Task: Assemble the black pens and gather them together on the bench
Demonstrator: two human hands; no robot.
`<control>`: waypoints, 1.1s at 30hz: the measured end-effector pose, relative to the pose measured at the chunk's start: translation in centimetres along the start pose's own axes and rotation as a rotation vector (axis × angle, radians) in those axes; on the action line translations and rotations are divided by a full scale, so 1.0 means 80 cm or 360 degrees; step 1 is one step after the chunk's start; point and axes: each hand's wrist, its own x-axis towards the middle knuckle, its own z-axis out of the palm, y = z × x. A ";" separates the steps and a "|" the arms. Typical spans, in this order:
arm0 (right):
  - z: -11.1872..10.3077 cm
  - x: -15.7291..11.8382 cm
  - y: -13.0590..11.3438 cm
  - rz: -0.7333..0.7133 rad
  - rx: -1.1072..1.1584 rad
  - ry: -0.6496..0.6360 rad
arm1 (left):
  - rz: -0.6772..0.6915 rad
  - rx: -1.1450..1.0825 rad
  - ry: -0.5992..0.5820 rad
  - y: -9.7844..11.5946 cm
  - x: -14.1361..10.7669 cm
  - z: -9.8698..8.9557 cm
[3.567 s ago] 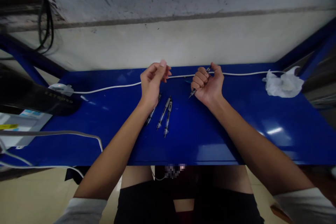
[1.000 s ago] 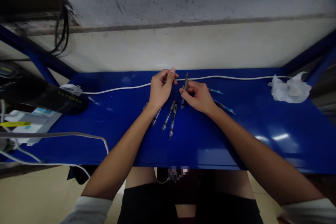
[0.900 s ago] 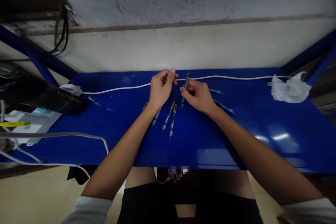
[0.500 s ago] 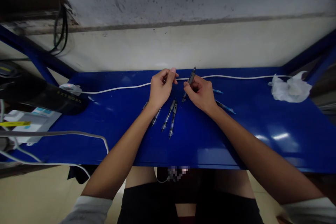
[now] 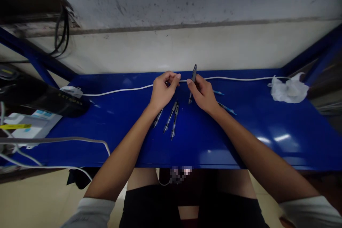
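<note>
Three pens (image 5: pixel 175 119) are lying nr tabletop (image 5: pixel 213 146) ctr, a bit L, btwn front & back edges. Two other pens (image 5: pixel 227 108) are lying R of ctr, partly hidden by R hand (image 5: pixel 204 94) & wrist. Cable (image 5: pixel 120 90) is running nr back edge, behind pens, reaching bag (image 5: pixel 290 89) nr back R corner. Bottle (image 5: pixel 45 94) is occupying L end, box (image 5: pixel 29 126) sitting in front of it. Cords (image 5: pixel 88 140) are crossing nr front L corner. Wall (image 5: pixel 187 48) is standing behind back edge.
</note>
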 end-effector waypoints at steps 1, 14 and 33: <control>-0.002 0.002 0.000 -0.0005 0.0011 -0.0018 | 0.0005 0.0013 0.0003 -0.001 0.000 -0.001; -0.047 -0.071 -0.002 -0.0057 -0.0713 -0.0297 | 0.0279 0.0575 -0.0229 -0.006 0.000 -0.013; -0.060 -0.070 0.001 -0.0251 -0.0436 -0.0370 | 0.0230 0.0813 -0.1147 -0.006 0.003 -0.038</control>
